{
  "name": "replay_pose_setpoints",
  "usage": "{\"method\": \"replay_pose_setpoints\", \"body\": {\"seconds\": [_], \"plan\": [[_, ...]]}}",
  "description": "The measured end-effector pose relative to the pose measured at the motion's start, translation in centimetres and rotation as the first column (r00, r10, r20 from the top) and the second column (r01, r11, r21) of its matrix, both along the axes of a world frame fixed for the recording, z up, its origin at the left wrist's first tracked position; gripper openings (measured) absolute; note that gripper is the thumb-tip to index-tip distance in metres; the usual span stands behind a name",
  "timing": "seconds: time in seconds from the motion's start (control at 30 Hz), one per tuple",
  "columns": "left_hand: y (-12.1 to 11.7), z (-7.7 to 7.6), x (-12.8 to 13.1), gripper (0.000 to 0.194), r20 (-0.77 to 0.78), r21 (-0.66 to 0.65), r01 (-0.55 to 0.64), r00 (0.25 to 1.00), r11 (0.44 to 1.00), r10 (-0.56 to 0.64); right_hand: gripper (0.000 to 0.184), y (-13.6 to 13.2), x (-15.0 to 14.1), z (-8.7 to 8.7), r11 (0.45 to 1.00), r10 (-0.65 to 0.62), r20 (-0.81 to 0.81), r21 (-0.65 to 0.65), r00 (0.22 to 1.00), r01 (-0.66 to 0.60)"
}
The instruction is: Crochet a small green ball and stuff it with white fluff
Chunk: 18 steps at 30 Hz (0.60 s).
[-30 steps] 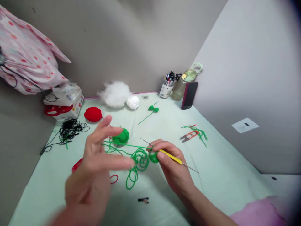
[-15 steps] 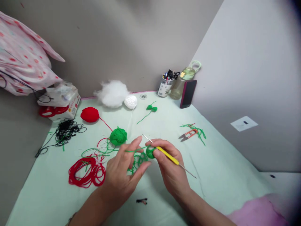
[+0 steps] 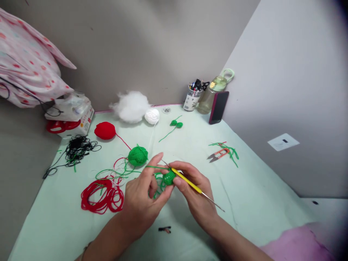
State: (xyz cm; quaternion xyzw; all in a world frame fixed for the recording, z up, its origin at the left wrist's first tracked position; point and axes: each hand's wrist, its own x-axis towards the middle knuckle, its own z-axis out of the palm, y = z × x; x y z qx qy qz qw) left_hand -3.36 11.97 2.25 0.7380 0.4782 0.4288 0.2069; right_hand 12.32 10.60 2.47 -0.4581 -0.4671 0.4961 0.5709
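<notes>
My right hand (image 3: pixel 194 192) grips a yellow-handled crochet hook (image 3: pixel 190 183), its metal tip stuck into a small green crochet piece (image 3: pixel 169 177). My left hand (image 3: pixel 145 197) pinches that piece from the left, with the green yarn strand running over its raised index finger. The strand leads back to a green yarn ball (image 3: pixel 137 156) on the pale green table cover (image 3: pixel 258 203). Loose green yarn loops lie under my hands.
Red yarn loops (image 3: pixel 102 195), a red ball (image 3: pixel 105 131), black yarn (image 3: pixel 77 149), a white ball (image 3: pixel 151 116) and white stuffing (image 3: pixel 131 106) lie around. Orange snips (image 3: pixel 217 155) sit to the right. A pen cup (image 3: pixel 193 97), bottle (image 3: pixel 210 95) and phone (image 3: pixel 219 107) stand in the corner.
My left hand dropped from open in the air to the green piece and closed on it with the yarn over its finger. The hook tip went into the piece.
</notes>
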Motion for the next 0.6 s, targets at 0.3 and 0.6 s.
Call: {"method": "replay_pose_setpoints", "body": {"seconds": [0.3,0.6], "plan": [[-0.3,0.8,0.4,0.076,0.555,-0.508,0.175,0.815,0.843,0.166,0.021,0.9,1.3,-0.4,0.976,-0.056,-0.044,0.206,0.997,0.064],[-0.4,0.1,0.6,0.081,0.647,-0.498,0.292,0.752,0.817,0.126,0.011,1.0,1.4,0.0,0.982,0.033,-0.029,0.188,0.999,-0.027]]}}
